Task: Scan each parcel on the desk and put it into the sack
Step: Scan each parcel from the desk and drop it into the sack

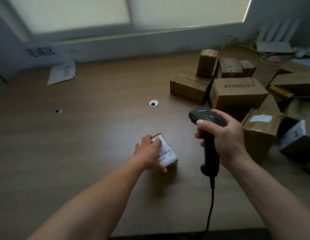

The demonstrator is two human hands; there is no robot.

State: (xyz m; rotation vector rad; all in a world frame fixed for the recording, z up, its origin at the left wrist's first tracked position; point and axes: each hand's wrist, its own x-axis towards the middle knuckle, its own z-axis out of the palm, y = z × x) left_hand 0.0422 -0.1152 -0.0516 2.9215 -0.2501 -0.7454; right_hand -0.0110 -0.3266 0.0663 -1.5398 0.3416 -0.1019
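parcel [168, 155]: barcode up, long axis far-left to near-right | left hand [148, 151]: grips parcel, fingers spread over top | right hand [225, 135]: right of parcel, wrapped round scanner [208, 116]

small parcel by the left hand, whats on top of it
A white barcode label and the left hand, which holds the small parcel. Label under the hand is hidden.

Left arm reaches forward, left hand [149, 153] palm-down, fingers and thumb clasping the small parcel [168, 155]. Right arm raised, right hand [225, 137] wrapped around the barcode scanner [210, 153] handle, thumb up by its head.
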